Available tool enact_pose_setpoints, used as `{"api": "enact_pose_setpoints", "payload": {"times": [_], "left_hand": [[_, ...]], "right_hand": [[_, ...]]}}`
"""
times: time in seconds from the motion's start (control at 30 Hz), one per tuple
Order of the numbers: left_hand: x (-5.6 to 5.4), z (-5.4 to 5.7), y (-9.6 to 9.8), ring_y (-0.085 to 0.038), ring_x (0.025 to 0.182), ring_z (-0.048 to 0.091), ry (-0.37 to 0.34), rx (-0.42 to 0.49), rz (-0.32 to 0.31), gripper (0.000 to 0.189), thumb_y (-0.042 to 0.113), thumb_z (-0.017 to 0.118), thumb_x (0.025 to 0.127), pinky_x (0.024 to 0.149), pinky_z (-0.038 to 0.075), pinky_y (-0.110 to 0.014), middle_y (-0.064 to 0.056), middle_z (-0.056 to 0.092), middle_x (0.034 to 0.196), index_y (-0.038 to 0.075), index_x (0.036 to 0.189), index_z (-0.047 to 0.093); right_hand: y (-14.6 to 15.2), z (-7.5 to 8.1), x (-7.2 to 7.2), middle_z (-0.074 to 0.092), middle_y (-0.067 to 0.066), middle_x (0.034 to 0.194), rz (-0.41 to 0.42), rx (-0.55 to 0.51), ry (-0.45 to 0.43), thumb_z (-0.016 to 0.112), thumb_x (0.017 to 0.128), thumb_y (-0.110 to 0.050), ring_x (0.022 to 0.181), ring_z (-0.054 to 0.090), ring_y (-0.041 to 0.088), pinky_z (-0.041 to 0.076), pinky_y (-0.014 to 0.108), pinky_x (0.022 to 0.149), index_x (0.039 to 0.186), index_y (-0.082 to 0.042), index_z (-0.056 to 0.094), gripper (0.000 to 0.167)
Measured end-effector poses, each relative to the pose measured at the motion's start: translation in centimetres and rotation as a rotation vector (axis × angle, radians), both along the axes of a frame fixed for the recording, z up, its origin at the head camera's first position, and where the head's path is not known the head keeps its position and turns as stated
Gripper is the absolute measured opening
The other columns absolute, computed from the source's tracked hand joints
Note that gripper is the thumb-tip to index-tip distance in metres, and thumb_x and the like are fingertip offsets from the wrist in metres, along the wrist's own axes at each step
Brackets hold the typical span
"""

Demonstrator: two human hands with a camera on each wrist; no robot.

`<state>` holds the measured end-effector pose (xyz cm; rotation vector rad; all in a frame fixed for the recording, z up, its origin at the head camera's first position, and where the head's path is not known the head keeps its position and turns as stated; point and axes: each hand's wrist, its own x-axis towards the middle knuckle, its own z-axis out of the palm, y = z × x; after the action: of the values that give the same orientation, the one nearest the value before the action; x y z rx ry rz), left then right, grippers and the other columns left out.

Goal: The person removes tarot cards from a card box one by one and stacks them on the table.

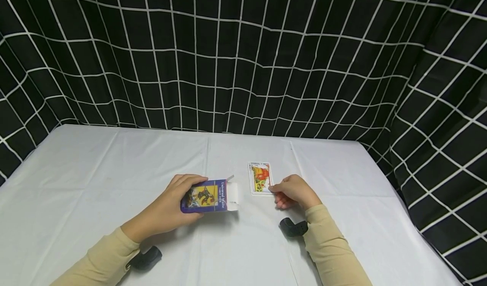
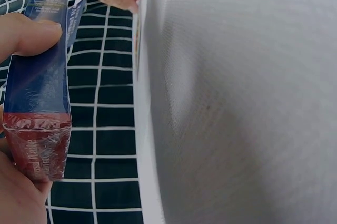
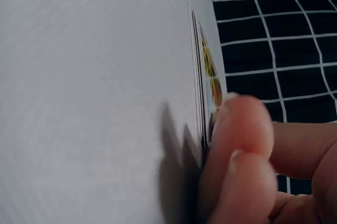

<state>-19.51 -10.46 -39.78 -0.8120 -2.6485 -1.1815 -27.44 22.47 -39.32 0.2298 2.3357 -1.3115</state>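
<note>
My left hand (image 1: 171,205) grips a blue and purple tarot card box (image 1: 203,196) above the table, fingers on its far edge and thumb on its near edge. The box's open end with white flaps (image 1: 233,195) points right. In the left wrist view, the thumb presses the narrow side of the box (image 2: 39,76). A small, slightly fanned stack of tarot cards (image 1: 260,177) lies face up to the right of the box. My right hand (image 1: 296,192) pinches the cards' near right corner, thumb on top. In the right wrist view, the fingertips partly hide the cards (image 3: 205,71).
A white cloth (image 1: 114,172) covers the table, with light creases. Black curtains with a white grid (image 1: 228,66) stand behind the table and along its sides. A black wrist device (image 1: 146,258) hangs under the left sleeve, another (image 1: 293,227) by the right sleeve.
</note>
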Motion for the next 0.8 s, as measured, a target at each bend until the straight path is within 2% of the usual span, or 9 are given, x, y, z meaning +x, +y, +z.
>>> {"api": "enact_pose_setpoints", "payload": {"times": [0.6, 0.73, 0.8], "left_hand": [[0.03, -0.01, -0.03, -0.021, 0.125, 0.043, -0.004, 0.008, -0.005, 0.076, 0.012, 0.083, 0.073, 0.104, 0.042, -0.045, -0.005, 0.053, 0.14, 0.01, 0.141, 0.05], [0.03, 0.04, -0.01, -0.021, 0.124, 0.044, -0.002, 0.01, -0.007, 0.076, 0.012, 0.083, 0.073, 0.103, 0.042, -0.046, -0.005, 0.054, 0.14, 0.009, 0.141, 0.05], [-0.01, 0.04, 0.1, -0.021, 0.124, 0.044, -0.005, 0.013, -0.009, 0.076, 0.012, 0.083, 0.073, 0.103, 0.042, -0.045, -0.005, 0.053, 0.139, 0.01, 0.141, 0.05]], "right_hand": [[-0.08, -0.05, 0.15, 0.057, -0.001, 0.054, -0.005, 0.024, 0.032, 0.065, 0.093, -0.015, 0.043, 0.057, 0.005, 0.05, 0.02, 0.045, 0.073, -0.006, 0.051, 0.026], [0.34, 0.37, 0.03, 0.056, -0.001, 0.053, -0.025, 0.069, 0.101, 0.065, 0.092, -0.02, 0.044, 0.056, 0.006, 0.049, 0.021, 0.046, 0.074, -0.004, 0.054, 0.027], [0.51, 0.73, 0.05, 0.058, -0.001, 0.057, -0.055, 0.095, 0.155, 0.066, 0.091, -0.023, 0.047, 0.056, 0.007, 0.05, 0.022, 0.049, 0.079, -0.001, 0.058, 0.026]]}}
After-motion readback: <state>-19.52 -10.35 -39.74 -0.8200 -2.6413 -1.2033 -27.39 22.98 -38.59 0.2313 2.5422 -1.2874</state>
